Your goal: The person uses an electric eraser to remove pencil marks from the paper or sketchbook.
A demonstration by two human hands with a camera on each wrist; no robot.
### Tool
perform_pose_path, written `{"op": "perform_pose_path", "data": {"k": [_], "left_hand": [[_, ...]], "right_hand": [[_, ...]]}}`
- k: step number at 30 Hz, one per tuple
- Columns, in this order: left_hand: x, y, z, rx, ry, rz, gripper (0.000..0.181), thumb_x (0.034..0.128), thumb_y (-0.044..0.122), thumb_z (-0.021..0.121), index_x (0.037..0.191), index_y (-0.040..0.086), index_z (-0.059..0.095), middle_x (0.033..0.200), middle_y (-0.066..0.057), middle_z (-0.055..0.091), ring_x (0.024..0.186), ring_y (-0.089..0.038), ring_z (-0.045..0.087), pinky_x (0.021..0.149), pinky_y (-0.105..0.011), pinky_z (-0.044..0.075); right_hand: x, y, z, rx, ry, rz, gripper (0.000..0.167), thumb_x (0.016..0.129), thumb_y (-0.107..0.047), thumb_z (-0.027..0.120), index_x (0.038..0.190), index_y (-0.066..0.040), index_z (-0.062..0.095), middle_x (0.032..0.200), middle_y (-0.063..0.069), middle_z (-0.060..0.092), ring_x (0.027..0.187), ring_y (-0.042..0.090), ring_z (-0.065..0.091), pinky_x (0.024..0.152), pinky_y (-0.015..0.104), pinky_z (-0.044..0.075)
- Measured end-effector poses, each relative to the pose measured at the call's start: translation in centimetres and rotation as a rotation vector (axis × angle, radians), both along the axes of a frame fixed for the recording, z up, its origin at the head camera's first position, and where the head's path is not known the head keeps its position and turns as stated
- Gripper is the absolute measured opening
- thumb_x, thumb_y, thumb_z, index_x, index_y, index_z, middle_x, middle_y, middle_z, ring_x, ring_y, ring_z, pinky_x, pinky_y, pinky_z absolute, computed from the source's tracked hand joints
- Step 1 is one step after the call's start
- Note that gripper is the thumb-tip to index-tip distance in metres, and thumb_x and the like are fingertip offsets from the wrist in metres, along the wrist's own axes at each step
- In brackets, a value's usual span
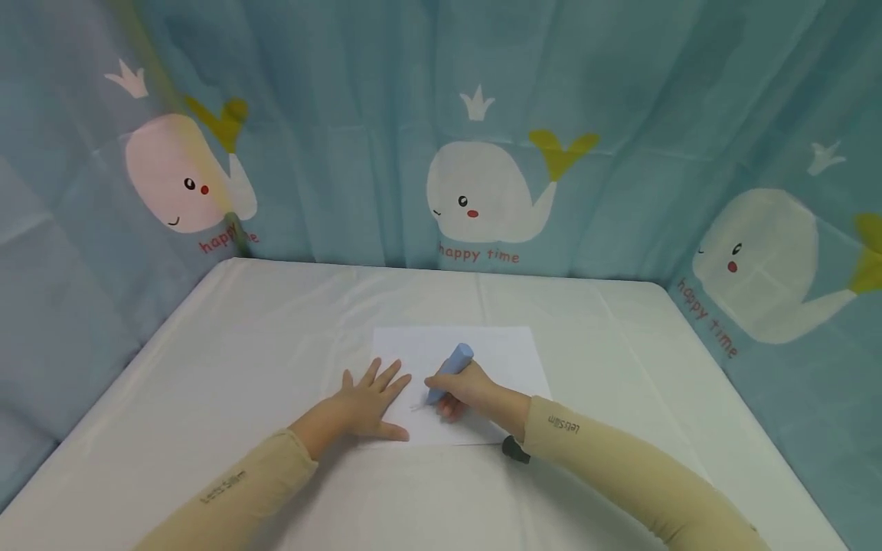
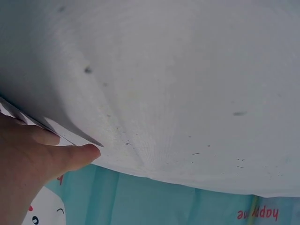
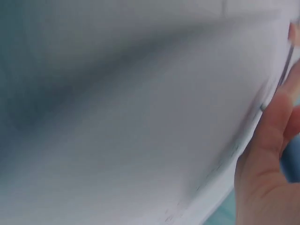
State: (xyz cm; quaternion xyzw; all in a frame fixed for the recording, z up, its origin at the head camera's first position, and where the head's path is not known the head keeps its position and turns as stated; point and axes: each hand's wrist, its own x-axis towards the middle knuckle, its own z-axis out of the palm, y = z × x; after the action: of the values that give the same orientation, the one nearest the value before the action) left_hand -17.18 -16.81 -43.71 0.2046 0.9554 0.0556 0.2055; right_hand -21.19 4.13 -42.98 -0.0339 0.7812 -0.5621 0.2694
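A white sheet of paper (image 1: 496,348) lies on the table. My left hand (image 1: 372,402) rests flat on its left part, fingers spread and thumb near the lower edge. In the left wrist view, fingers of the left hand (image 2: 42,150) show at the lower left. My right hand (image 1: 468,385) grips a thick light-blue marker (image 1: 455,363) with its lower end at the paper. Short faint grey strokes (image 1: 417,407) show beside that end. In the blurred right wrist view, the right hand (image 3: 272,159) is at the right edge, with part of the blue marker (image 3: 291,159) behind it.
A small black object (image 1: 515,450), perhaps a cap, lies by the paper's lower right edge, partly behind the right sleeve (image 1: 586,444). A white cloth (image 1: 241,360) covers the table. Blue curtains with whales (image 1: 358,168) hang around its back and sides.
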Motion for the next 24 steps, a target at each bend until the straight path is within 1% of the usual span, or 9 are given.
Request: {"op": "perform_pose_path", "data": {"k": [4, 6, 9, 11, 15, 19, 24], "left_hand": [[-0.06, 0.12, 0.0, 0.002, -0.004, 0.0, 0.1, 0.0825, 0.069, 0.057, 0.155, 0.011, 0.02, 0.162, -0.015, 0.004, 0.145, -0.045, -0.002, 0.101, -0.077, 0.008], [-0.06, 0.16, -0.03, 0.006, -0.009, 0.003, 0.1, 0.0822, 0.069, 0.058, 0.155, 0.011, 0.02, 0.162, -0.015, 0.004, 0.145, -0.045, -0.003, 0.101, -0.077, 0.007], [-0.06, 0.19, -0.16, 0.007, -0.008, 0.0, 0.1, 0.0823, 0.069, 0.057, 0.155, 0.012, 0.02, 0.162, -0.014, 0.004, 0.145, -0.045, -0.003, 0.101, -0.077, 0.007], [-0.06, 0.23, -0.18, 0.006, -0.003, -0.003, 0.1, 0.0821, 0.07, 0.057, 0.155, 0.012, 0.02, 0.162, -0.014, 0.004, 0.145, -0.044, -0.002, 0.101, -0.077, 0.008], [-0.07, 0.31, -0.17, 0.002, -0.008, -0.005, 0.1, 0.0823, 0.069, 0.058, 0.155, 0.011, 0.02, 0.162, -0.015, 0.004, 0.145, -0.045, -0.002, 0.101, -0.077, 0.008], [0.01, 0.28, -0.11, -0.004, -0.005, -0.001, 0.1, 0.0825, 0.069, 0.058, 0.155, 0.011, 0.02, 0.162, -0.015, 0.004, 0.145, -0.045, -0.001, 0.101, -0.077, 0.009], [0.06, 0.16, -0.1, 0.002, 0.0, 0.001, 0.1, 0.0825, 0.069, 0.058, 0.155, 0.011, 0.021, 0.162, -0.015, 0.005, 0.145, -0.045, -0.001, 0.101, -0.077, 0.009]], "right_hand": [[0.08, 0.23, 0.1, -0.012, -0.005, 0.002, 0.024, 0.09, -0.019, 0.069, 0.096, 0.001, 0.058, 0.057, 0.007, 0.06, 0.043, 0.01, 0.055, 0.047, 0.025, 0.052], [0.2, 0.31, 0.15, -0.014, -0.011, 0.008, 0.024, 0.09, -0.02, 0.069, 0.097, 0.0, 0.058, 0.058, 0.007, 0.061, 0.044, 0.01, 0.056, 0.048, 0.025, 0.053], [0.47, 0.37, 0.24, -0.01, 0.002, 0.018, 0.023, 0.09, -0.02, 0.069, 0.096, 0.0, 0.058, 0.058, 0.007, 0.061, 0.044, 0.01, 0.056, 0.049, 0.025, 0.053], [0.57, 0.39, 0.22, -0.008, 0.01, 0.01, 0.022, 0.09, -0.02, 0.069, 0.094, -0.001, 0.059, 0.058, 0.007, 0.061, 0.044, 0.01, 0.056, 0.049, 0.025, 0.053], [0.78, 0.31, 0.12, -0.001, -0.001, 0.016, 0.022, 0.089, -0.019, 0.07, 0.094, -0.001, 0.059, 0.059, 0.007, 0.062, 0.044, 0.011, 0.056, 0.049, 0.026, 0.053], [0.7, 0.17, 0.08, 0.001, 0.014, 0.002, 0.021, 0.089, -0.018, 0.07, 0.093, -0.001, 0.059, 0.058, 0.008, 0.061, 0.044, 0.011, 0.056, 0.048, 0.025, 0.053], [0.64, 0.02, 0.11, 0.025, 0.0, 0.001, 0.021, 0.089, -0.017, 0.07, 0.093, 0.0, 0.059, 0.058, 0.007, 0.061, 0.044, 0.011, 0.057, 0.049, 0.025, 0.053]]}}
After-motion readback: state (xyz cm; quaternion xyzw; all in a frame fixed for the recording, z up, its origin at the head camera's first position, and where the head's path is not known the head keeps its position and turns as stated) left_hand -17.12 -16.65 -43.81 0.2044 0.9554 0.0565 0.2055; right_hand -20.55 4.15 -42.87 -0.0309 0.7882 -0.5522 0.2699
